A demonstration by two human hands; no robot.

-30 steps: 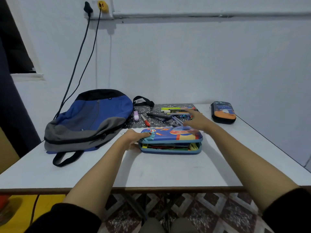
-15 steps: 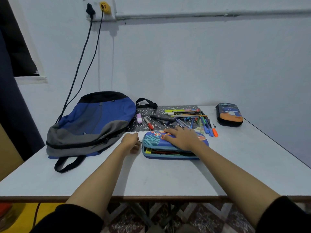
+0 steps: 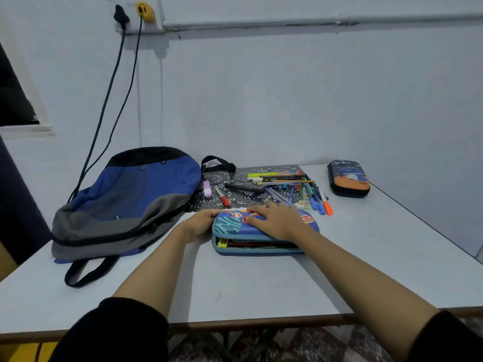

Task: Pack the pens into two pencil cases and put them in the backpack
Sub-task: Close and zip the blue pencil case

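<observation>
— Well, where is the case, from where you stand?

— The blue hard-shell pencil case (image 3: 230, 227) lies flat on the white desk (image 3: 261, 288), near the middle, just in front of the dark lace-patterned mat (image 3: 235, 176). Its lid has a cartoon space print: a teal striped planet, a small rocket and an orange ringed planet.

— Closed?

— Not quite. The lid sits a little ajar along the near side, and red and green pens show in the gap.

— And the hands?

— The right hand (image 3: 277, 220) lies palm down on the lid with its fingers spread. The left hand (image 3: 201, 223) is against the case's left end. I cannot tell whether it grips anything there.

— Any writing you can read?

— There is a yellow tag (image 3: 222, 242) inside the gap with dark print on it, but it is too small to read.

— The rest?

— The loose coloured pens (image 3: 295, 186) are heaped on the mat behind the case. A second, black-and-orange pencil case (image 3: 349, 178) stands well apart at the far right. The blue, grey and black fabric backpack (image 3: 125, 202) lies on its side at the left of the desk.
</observation>
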